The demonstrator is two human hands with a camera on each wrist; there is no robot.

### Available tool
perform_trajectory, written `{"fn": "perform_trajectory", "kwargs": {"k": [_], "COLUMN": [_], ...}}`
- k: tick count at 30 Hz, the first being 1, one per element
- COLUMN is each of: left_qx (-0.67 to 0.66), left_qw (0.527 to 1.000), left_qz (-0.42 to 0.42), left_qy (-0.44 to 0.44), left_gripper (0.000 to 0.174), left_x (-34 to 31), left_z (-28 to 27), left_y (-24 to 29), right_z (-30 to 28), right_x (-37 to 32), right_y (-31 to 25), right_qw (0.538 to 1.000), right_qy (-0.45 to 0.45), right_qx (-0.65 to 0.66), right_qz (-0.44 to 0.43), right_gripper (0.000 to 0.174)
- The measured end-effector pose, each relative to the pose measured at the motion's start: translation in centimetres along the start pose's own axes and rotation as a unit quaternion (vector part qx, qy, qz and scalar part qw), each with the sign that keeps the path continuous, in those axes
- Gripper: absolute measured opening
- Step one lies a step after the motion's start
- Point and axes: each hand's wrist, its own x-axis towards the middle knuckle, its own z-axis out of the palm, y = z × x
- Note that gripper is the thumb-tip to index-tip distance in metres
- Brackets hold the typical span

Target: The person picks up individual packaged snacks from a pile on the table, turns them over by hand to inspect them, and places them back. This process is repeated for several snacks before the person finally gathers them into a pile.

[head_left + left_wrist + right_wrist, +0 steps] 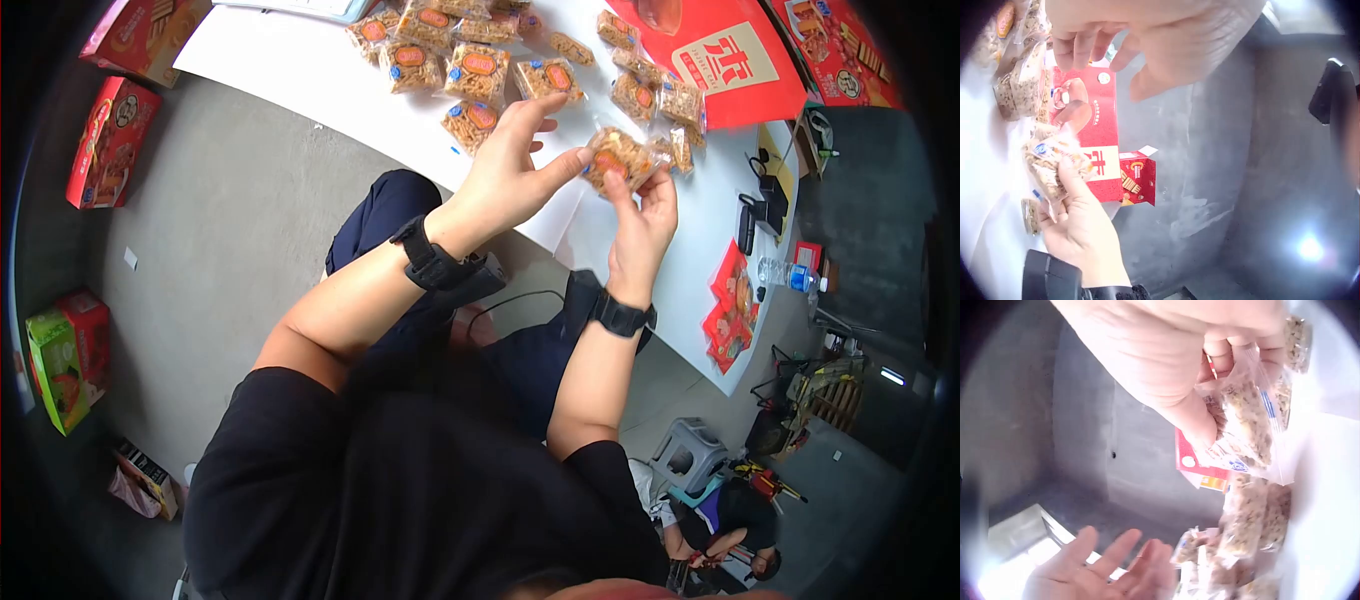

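My right hand [640, 215] pinches a clear snack packet [620, 158] of brown biscuits with an orange label and holds it up over the white table's edge. The right wrist view shows that packet [1247, 425] between the thumb and fingers of the right hand [1166, 356]. My left hand [510, 165] is beside it with fingers spread, its thumb reaching toward the packet's left edge. In the left wrist view the left hand [1147, 37] hangs relaxed above the packet [1050, 162], and the right hand [1082, 231] holds the packet from below. The left palm [1104, 569] shows empty.
Several similar packets [475, 70] lie on the white table [330, 80], beside a flat red box [730, 55]. Red cartons [110, 140] and a green one [55, 370] lie on the grey floor at left. A water bottle [790, 272], a stool [690, 455] and another person [720, 525] are at right.
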Motion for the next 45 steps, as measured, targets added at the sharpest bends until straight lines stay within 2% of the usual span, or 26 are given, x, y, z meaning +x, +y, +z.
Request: {"fn": "perform_trajectory", "kwargs": {"k": [3,5,6,9,14,15,17,18,19,21,22,24,27,29,30,32,36,38,39,41,42,45], "left_qx": [-0.022,-0.174,-0.212,-0.213,-0.214,-0.213,-0.216,-0.215,-0.214,-0.211,-0.21,-0.208,-0.204,-0.274,-0.273,-0.271,-0.257,-0.358,-0.358,-0.416,-0.445,-0.414], "left_qw": [0.999,0.962,0.953,0.95,0.955,0.955,0.943,0.943,0.947,0.95,0.955,0.96,0.954,0.927,0.927,0.916,0.911,0.878,0.878,0.854,0.842,0.867], "left_qz": [-0.009,-0.136,-0.15,-0.163,-0.146,-0.147,-0.202,-0.201,-0.194,-0.185,-0.163,-0.138,-0.164,-0.218,-0.217,-0.251,-0.257,-0.259,-0.257,-0.25,-0.25,-0.221], "left_qy": [-0.027,-0.16,-0.159,-0.159,-0.147,-0.147,-0.152,-0.154,-0.144,-0.134,-0.13,-0.125,-0.147,-0.137,-0.138,-0.16,-0.193,-0.184,-0.184,-0.186,-0.178,-0.169], "left_gripper": [0.053,0.041,0.029,0.024,0.016,0.016,0.016,0.016,0.016,0.016,0.016,0.016,0.016,0.018,0.018,0.025,0.034,0.039,0.039,0.039,0.033,0.027], "left_x": [-1.7,-2.8,-3.5,-5.2,-6.8,-7.1,-7.6,-7.9,-8.2,-8.5,-8.7,-8.9,-9.1,-9.2,-9.3,-9.3,-9.1,-9.5,-9.7,-10.1,-10.3,-10.5], "left_z": [0.0,-0.6,-0.5,-0.7,-1.0,-1.2,-1.7,-1.5,-1.4,-1.1,-0.9,-0.9,-1.1,-0.7,-0.7,-0.6,-0.6,-0.3,-0.3,-0.2,-0.1,0.4], "left_y": [0.5,1.4,1.5,1.9,2.2,2.5,3.5,3.7,3.9,3.7,3.4,3.6,4.2,3.9,3.5,2.7,3.4,2.6,2.5,2.3,2.1,1.9], "right_z": [0.0,-0.1,-0.1,-0.5,-0.9,-1.0,-1.4,-1.3,-1.4,-1.5,-1.5,-1.8,-1.8,-1.8,-1.8,-1.8,-2.4,-2.8,-3.0,-3.3,-3.3,-3.1], "right_x": [-4.5,-6.8,-7.8,-9.8,-11.6,-11.8,-12.0,-12.1,-12.1,-12.1,-12.2,-12.4,-12.6,-12.8,-12.9,-13.1,-13.1,-12.6,-12.4,-12.4,-12.4,-12.5], "right_y": [-1.4,-2.0,-2.4,-2.9,-3.2,-3.4,-3.9,-4.5,-4.7,-4.8,-4.9,-4.8,-5.0,-4.8,-4.7,-4.8,-4.3,-4.0,-3.8,-3.3,-3.2,-3.0], "right_qw": [0.999,0.998,0.997,0.996,0.994,0.994,0.991,0.994,0.994,0.997,0.997,0.998,0.998,0.999,0.999,0.999,0.995,0.99,0.983,0.982,0.979,0.976], "right_qy": [-0.032,-0.036,-0.043,-0.044,-0.083,-0.082,-0.093,-0.077,-0.075,-0.059,-0.059,-0.058,-0.055,-0.044,-0.034,-0.018,0.042,0.059,0.077,0.081,0.085,0.088], "right_qx": [0.026,0.043,0.059,0.068,0.05,0.052,0.089,0.074,0.075,0.041,0.042,0.021,0.015,0.017,0.017,0.034,0.086,0.129,0.169,0.168,0.184,0.199], "right_qz": [0.004,0.012,0.027,0.042,0.043,0.044,0.038,0.028,0.026,0.027,0.025,0.02,0.007,0.0,-0.006,0.003,0.021,0.015,0.013,0.022,0.024,0.026], "right_gripper": [0.037,0.037,0.037,0.036,0.046,0.046,0.046,0.033,0.033,0.018,0.018,0.007,0.007,0.008,0.009,0.01,0.012,0.012,0.011,0.01,0.01,0.011]}}
